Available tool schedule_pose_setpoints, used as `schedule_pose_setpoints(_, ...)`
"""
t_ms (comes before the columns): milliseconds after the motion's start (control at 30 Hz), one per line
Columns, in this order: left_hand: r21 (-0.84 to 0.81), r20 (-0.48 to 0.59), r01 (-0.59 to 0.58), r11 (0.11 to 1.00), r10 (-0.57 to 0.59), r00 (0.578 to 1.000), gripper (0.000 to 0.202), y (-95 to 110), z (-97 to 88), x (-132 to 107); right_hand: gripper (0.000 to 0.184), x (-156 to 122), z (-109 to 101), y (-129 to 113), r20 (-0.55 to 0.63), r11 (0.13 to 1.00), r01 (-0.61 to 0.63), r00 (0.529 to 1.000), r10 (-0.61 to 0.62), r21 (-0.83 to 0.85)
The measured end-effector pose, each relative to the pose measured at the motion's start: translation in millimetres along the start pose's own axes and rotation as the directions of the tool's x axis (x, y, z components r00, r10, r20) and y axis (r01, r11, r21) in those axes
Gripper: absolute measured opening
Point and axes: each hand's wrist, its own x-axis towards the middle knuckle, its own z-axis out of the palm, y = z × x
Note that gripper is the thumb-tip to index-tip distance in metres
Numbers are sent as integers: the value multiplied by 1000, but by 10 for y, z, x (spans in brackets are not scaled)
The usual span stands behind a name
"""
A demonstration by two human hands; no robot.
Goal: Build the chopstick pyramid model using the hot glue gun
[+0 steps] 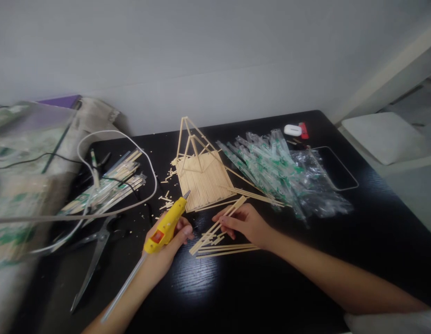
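My left hand is closed around a yellow hot glue gun. Its metal nozzle points up and right, and a long clear glue stick trails from its back over my forearm. Between the fingers of my right hand are wooden chopsticks, held at a slant above the table. Beneath them lie several short cut pieces and a few long chopsticks. Just beyond both hands rests a flat panel of side-by-side chopsticks, with a peaked stick frame rising from its far part.
Scissors-like cutters lie at left, near wrapped chopsticks and a looping white cable. Crumpled plastic wrappers spread right of the panel. Farther right are a phone, a white case and a red item.
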Motion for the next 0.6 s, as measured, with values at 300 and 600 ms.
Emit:
schedule_pose_setpoints(300,41,37,4,999,-6,999,30,69,31,25,38,5,16,1,-27,1000,29,999,-29,5)
schedule_pose_setpoints(600,2,127,-3,1000,3,992,35,79,-20,24,38,32,17,8,-112,990,36,994,-20,138)
